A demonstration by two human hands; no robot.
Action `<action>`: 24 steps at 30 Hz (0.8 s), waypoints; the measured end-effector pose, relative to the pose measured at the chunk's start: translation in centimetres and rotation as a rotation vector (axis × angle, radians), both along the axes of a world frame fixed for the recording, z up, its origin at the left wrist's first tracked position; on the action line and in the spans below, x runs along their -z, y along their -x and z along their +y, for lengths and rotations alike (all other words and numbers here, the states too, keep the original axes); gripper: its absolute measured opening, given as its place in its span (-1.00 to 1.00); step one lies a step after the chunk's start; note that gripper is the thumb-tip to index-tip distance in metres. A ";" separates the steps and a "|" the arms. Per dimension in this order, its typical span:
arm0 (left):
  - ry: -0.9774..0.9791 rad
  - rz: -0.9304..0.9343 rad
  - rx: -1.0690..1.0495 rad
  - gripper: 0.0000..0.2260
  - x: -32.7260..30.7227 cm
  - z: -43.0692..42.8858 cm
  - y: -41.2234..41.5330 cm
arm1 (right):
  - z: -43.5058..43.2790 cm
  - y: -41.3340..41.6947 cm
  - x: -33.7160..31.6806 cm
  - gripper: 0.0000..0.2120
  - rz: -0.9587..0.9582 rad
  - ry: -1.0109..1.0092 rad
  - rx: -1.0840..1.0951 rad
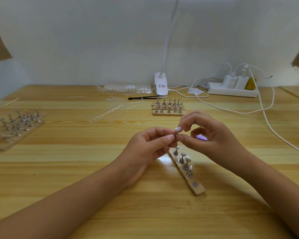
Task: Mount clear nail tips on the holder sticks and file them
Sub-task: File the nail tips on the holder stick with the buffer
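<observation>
My left hand (150,145) pinches a small metal holder stick (176,134) between thumb and forefinger above the table's middle. A clear nail tip (177,129) sits on top of that stick. The fingertips of my right hand (209,135) pinch the tip and the stick from the right side. Just below the hands lies a wooden strip (195,187) with several holder sticks standing on it, each carrying a clear tip; one round magnet spot near its front end is bare.
A wooden base (168,107) with several holder sticks stands behind the hands. Another set (17,125) lies at the left. Strips of clear nail tips (114,111), a bag of tips (126,87), a black brush (141,97), a clip lamp (161,85), a power strip (231,87) and cables (266,116) fill the back.
</observation>
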State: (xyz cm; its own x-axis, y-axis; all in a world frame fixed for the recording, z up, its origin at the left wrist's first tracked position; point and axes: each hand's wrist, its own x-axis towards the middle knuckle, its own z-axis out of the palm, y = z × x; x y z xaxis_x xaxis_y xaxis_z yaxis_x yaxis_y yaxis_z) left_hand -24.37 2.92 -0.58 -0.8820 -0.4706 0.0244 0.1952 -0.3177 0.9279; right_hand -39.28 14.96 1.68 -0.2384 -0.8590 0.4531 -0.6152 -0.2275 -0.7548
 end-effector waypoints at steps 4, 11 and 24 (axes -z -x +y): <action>-0.040 -0.010 0.032 -0.77 -0.1 0.0 0.1 | -0.1 0.1 0.1 -0.81 0.032 0.029 0.018; 0.055 -0.057 0.062 -0.77 -0.1 0.2 0.1 | -0.2 0.1 0.3 -0.82 0.222 0.078 0.065; -0.019 -0.091 0.045 -0.75 0.3 -0.5 0.2 | 1.6 7.3 -0.6 -0.43 0.455 -0.440 0.294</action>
